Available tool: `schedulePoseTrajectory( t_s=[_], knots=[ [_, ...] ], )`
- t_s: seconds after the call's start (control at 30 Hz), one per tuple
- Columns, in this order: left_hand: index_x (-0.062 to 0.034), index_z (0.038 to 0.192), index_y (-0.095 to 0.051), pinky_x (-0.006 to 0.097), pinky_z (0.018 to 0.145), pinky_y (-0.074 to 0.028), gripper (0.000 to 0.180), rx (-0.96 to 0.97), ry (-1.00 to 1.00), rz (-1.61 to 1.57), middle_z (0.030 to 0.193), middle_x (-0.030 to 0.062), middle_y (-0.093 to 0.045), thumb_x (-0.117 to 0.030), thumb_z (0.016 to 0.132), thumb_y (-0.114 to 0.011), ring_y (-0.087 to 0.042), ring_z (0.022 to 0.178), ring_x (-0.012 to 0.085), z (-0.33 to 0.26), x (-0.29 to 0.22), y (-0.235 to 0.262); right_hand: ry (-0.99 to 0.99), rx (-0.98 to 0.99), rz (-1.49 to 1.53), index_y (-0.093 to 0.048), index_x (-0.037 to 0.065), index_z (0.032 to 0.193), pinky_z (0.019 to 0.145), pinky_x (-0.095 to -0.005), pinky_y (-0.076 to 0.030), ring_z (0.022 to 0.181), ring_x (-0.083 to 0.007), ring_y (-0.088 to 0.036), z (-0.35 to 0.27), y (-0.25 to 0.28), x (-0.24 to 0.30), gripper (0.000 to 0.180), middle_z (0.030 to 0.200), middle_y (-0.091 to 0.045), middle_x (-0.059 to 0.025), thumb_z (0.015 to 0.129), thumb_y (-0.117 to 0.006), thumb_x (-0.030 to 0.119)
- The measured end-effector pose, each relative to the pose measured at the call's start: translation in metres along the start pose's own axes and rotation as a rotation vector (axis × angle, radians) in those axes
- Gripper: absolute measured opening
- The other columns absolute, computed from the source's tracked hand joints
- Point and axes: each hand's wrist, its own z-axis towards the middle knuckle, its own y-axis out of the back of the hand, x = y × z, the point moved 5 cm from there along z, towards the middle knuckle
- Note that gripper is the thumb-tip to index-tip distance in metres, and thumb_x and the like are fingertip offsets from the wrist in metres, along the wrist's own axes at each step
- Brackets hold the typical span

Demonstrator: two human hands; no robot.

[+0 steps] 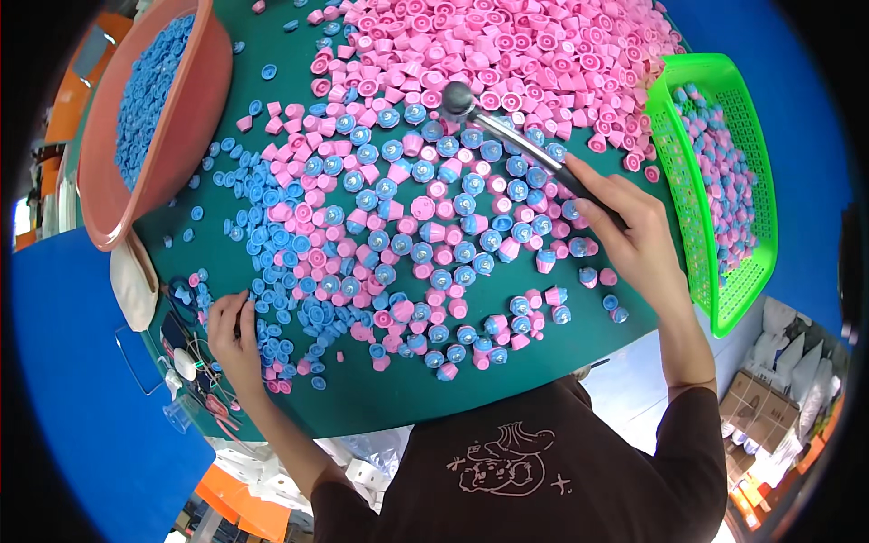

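My right hand (638,237) is closed around the black grip of a mallet (516,136). Its silver shaft points up and left, and its round dark head (458,98) is over the pink pieces. At the left, my left hand (233,344) has its fingertips drawn together beside loose blue caps (272,244); what they hold, if anything, is hidden. Between the hands lie small pink cups (437,190), many topped with blue swirled caps like tiny cupcakes (423,172). Some stand upright, others lie tipped on the green table (588,330).
A big heap of pink cups (516,45) covers the far side. An orange-pink basin (213,81) of blue caps stands far left. On the right is a green basket (670,118) with capped pieces in it. Small tools and cords (186,362) lie by the left edge.
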Motion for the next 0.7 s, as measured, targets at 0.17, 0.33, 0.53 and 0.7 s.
schedulePoseTrajectory(
  t_s=[0.17,0.33,0.53,0.7],
  knots=[
    [-0.0002,0.107,-0.067,0.031,0.08,-0.047,0.018,-0.025,0.292,0.006,0.1,0.0119,-0.064,-0.004,0.091,-0.062,-0.061,0.091,0.0228,-0.001,0.019,0.005,0.03,0.038,-0.051,-0.059,0.008,0.132,0.058,-0.0278,-0.039,0.063,-0.0133,-0.047,0.006,-0.009,0.0,0.046,0.072,-0.049,-0.0063,0.087,-0.063,0.0],
    [-0.0004,0.105,-0.069,0.032,0.08,-0.048,0.018,0.007,0.015,-0.035,0.101,0.0118,-0.064,-0.001,0.087,-0.063,-0.062,0.093,0.0243,0.002,0.009,0.003,-0.013,-0.025,-0.045,-0.059,0.008,0.132,0.059,-0.0283,-0.04,0.064,-0.0141,-0.047,-0.001,0.007,-0.007,0.045,0.073,-0.051,-0.0067,0.088,-0.064,0.002],
    [0.0002,0.098,-0.071,0.033,0.084,-0.048,0.018,0.092,0.102,0.03,0.103,0.0121,-0.065,0.001,0.081,-0.069,-0.063,0.096,0.0258,-0.013,0.014,0.013,0.002,-0.005,0.04,-0.058,0.004,0.132,0.074,-0.027,-0.046,0.081,-0.0149,-0.058,0.006,-0.001,-0.007,0.044,0.094,-0.065,-0.0107,0.089,-0.063,0.002],
    [-0.0017,0.104,-0.07,0.03,0.07,-0.05,0.026,0.033,0.203,-0.061,0.101,0.0116,-0.067,-0.005,0.079,-0.076,-0.061,0.08,0.0194,0.007,0.009,-0.002,-0.063,0.015,0.062,-0.056,0.0,0.133,0.097,-0.0265,-0.042,0.112,-0.0146,-0.059,-0.006,0.001,-0.018,0.041,0.127,-0.063,-0.0112,0.092,-0.06,0.004]
  ],
)
